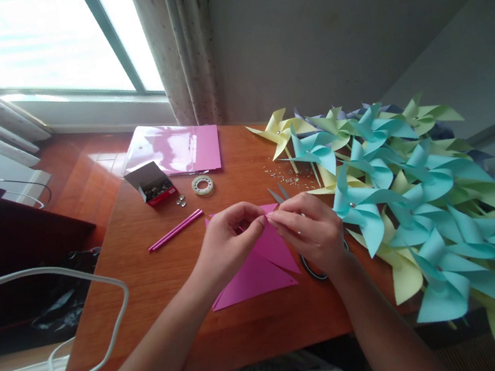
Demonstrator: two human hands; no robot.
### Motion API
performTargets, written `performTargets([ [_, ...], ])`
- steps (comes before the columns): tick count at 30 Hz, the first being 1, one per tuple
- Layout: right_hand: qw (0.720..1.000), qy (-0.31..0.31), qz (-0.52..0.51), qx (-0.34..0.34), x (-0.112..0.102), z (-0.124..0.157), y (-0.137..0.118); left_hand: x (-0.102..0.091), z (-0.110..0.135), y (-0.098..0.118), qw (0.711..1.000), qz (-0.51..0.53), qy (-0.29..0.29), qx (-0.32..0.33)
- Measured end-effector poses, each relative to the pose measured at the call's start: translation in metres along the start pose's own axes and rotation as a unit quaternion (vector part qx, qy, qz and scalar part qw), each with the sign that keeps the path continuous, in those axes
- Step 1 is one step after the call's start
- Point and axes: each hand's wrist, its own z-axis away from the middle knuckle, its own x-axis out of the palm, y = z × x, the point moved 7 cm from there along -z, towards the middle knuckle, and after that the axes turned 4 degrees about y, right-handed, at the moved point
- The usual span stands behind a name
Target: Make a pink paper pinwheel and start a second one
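Note:
A square of pink paper (pixel 247 280), slit in from its corners, lies on the wooden table beneath both hands. Just above its far part, my left hand (pixel 237 233) is closed in a pinch, thumb against forefinger. My right hand (pixel 312 225) is closed too, its fingertips almost touching those of the left. Whatever sits between the fingertips is too small to make out. A pair of scissors (pixel 315 269) lies partly under my right hand, with blades showing beyond it and a dark handle loop nearer me.
Two pink sticks (pixel 175 231), a tape roll (pixel 202 185), an open red box of small metal pieces (pixel 157 189) and a packet of pink paper (pixel 172 150) lie to the left. Blue, yellow and green paper pinwheels (pixel 427 177) crowd the right side. Tiny scraps (pixel 290 176) are scattered beside them.

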Motion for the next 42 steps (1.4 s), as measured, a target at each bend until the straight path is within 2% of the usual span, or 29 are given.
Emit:
performTargets([
  [9,0.999,-0.022,0.02,-0.013,0.002,0.0,0.0,-0.003,0.001,0.005,0.998,0.052,0.028,-0.03],
  [14,1.0,-0.018,-0.003,0.005,0.001,-0.001,0.001,-0.003,0.002,0.004,0.997,0.059,0.029,-0.033],
  [16,0.999,0.001,-0.031,0.041,-0.001,-0.003,0.003,-0.003,0.002,0.003,0.998,0.053,0.03,-0.028],
  [19,0.987,0.025,-0.073,0.144,-0.004,-0.005,0.011,-0.002,0.002,0.004,0.998,0.044,0.031,-0.022],
  [22,0.963,-0.009,-0.12,0.243,0.002,-0.002,0.02,-0.001,0.003,0.006,0.999,0.036,0.031,-0.018],
  [24,0.95,-0.032,-0.147,0.273,0.007,0.0,0.022,-0.001,0.003,0.008,0.999,0.028,0.03,-0.013],
  [33,0.945,-0.037,-0.165,0.28,0.013,0.004,0.026,-0.001,0.003,0.008,0.999,-0.023,0.018,0.023],
  [42,0.936,-0.044,-0.184,0.296,0.013,0.005,0.028,0.001,0.003,0.009,0.999,0.023,0.022,0.011],
])
